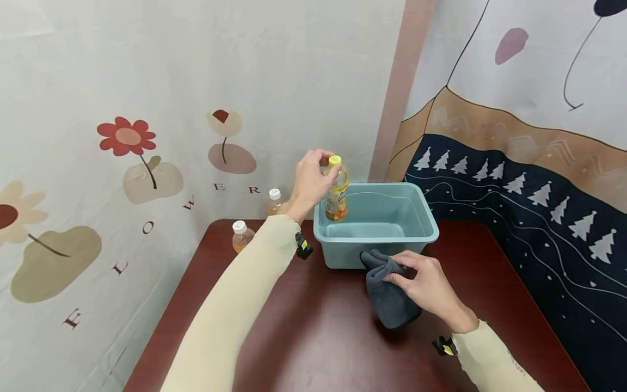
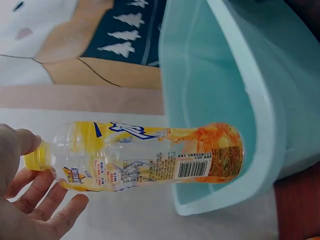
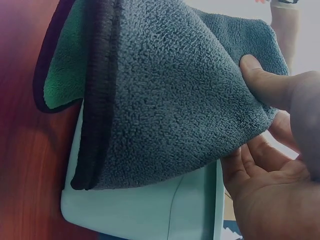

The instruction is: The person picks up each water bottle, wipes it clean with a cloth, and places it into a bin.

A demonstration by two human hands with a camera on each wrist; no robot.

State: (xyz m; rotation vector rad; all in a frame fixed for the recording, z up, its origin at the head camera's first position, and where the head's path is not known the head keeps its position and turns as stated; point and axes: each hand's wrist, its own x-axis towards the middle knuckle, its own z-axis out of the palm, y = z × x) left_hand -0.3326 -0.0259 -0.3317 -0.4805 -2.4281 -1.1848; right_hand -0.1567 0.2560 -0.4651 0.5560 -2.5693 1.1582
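With thumb and fingers my left hand (image 1: pixel 312 182) pinches the yellow cap of a clear plastic drink bottle (image 1: pixel 337 191). The bottle hangs upright over the left part of a pale teal plastic basin (image 1: pixel 377 239). Its yellow label and orange lower part show in the left wrist view, where the bottle (image 2: pixel 150 157) has its base within the basin's rim. In front of the basin, my right hand (image 1: pixel 428 283) pinches a folded dark grey cloth (image 1: pixel 392 296) by its upper part. The cloth (image 3: pixel 165 95) droops from the fingers, and its dark stitched edge shows.
Two white-capped bottles stand at the left back of the dark red-brown table (image 1: pixel 313 337): a nearer bottle (image 1: pixel 242 238) and a farther bottle (image 1: pixel 274 202), both partly hidden by the left arm. Printed fabric (image 1: pixel 294 81) hangs behind the table and along its right side.
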